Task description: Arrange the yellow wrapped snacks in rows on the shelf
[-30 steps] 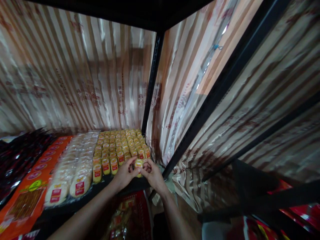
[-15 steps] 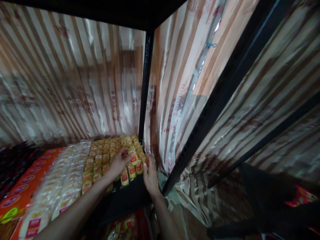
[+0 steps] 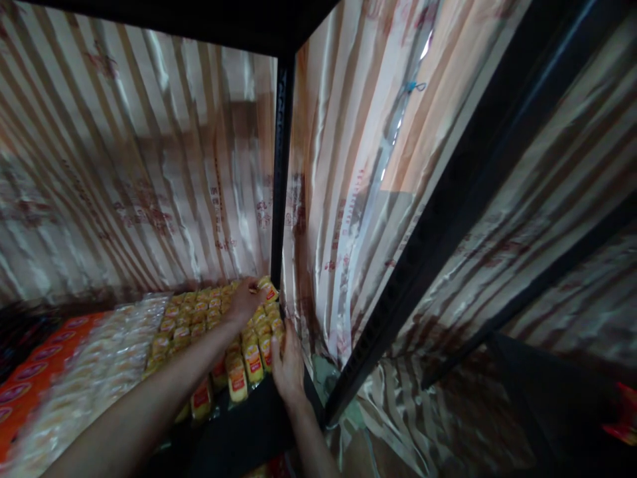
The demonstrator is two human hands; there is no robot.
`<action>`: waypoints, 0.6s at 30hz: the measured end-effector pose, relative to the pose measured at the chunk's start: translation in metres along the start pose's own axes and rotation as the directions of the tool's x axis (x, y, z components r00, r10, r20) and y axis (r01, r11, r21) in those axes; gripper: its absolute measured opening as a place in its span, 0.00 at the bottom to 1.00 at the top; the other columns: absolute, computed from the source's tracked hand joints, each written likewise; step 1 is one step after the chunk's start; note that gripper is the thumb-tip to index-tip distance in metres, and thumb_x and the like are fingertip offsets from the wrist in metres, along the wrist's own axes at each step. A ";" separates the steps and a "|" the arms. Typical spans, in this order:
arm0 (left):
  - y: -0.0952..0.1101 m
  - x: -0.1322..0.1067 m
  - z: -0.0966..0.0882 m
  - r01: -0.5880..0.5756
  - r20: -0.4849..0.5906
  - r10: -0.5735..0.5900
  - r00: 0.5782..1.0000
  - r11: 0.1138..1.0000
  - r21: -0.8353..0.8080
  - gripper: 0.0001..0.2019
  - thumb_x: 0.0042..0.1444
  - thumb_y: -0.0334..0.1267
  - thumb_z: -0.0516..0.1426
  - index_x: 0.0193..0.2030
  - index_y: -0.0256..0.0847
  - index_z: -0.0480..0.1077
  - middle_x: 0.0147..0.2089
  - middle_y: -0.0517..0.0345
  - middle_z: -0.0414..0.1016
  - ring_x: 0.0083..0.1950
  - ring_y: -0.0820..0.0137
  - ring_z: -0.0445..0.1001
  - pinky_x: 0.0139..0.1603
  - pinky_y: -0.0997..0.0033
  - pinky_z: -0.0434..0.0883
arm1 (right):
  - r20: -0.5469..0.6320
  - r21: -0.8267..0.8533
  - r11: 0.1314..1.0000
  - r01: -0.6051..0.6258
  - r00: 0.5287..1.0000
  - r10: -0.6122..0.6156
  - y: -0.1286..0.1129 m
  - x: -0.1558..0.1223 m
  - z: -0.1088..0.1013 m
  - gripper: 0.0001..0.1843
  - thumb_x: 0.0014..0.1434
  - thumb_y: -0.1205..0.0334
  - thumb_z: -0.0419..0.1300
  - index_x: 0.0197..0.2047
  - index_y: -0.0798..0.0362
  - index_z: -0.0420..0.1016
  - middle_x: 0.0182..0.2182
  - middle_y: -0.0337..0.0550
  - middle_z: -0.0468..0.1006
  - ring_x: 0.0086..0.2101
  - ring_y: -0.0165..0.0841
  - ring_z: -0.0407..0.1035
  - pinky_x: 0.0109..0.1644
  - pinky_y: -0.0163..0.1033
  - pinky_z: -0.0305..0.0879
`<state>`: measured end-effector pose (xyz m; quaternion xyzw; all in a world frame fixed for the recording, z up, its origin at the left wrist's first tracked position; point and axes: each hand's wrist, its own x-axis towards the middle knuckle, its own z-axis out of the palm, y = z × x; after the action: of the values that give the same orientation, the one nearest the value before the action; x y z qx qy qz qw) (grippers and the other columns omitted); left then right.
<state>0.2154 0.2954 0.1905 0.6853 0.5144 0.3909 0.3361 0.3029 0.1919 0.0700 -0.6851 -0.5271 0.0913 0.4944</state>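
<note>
My left hand (image 3: 245, 300) reaches far back over rows of small yellow snack packs (image 3: 209, 325) with red labels on a black shelf (image 3: 239, 431). Its fingers pinch one yellow pack (image 3: 269, 287) near the back right corner, beside the black upright post (image 3: 279, 172). My right hand (image 3: 287, 364) rests at the right edge of the rows near the shelf front, fingers laid against the front packs; whether it grips one I cannot make out.
Rows of pale round cakes in clear wrap (image 3: 99, 372) lie left of the yellow packs, then orange packets (image 3: 30, 378). Striped satin curtain (image 3: 149, 172) hangs behind and to the right. A slanted black frame bar (image 3: 448, 199) crosses the right side.
My left hand has carried the yellow pack from the shelf front toward the back corner. My right hand let go of it and settled at the front right of the rows.
</note>
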 end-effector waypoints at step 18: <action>-0.003 0.049 0.039 -0.101 0.120 0.071 0.990 0.958 0.267 0.05 0.49 0.37 0.54 0.31 0.38 0.68 0.25 0.62 0.71 0.30 0.73 0.70 0.31 0.77 0.62 | 0.061 0.121 0.992 -0.032 0.998 0.024 -0.007 0.018 -0.001 0.29 0.60 0.51 0.46 0.61 0.56 0.57 0.56 0.51 0.65 0.55 0.36 0.60 0.58 0.43 0.57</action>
<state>0.2567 0.3418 0.1786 0.7670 0.5140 0.2926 0.2489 0.3073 0.2058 0.0828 -0.6580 -0.5253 0.1506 0.5181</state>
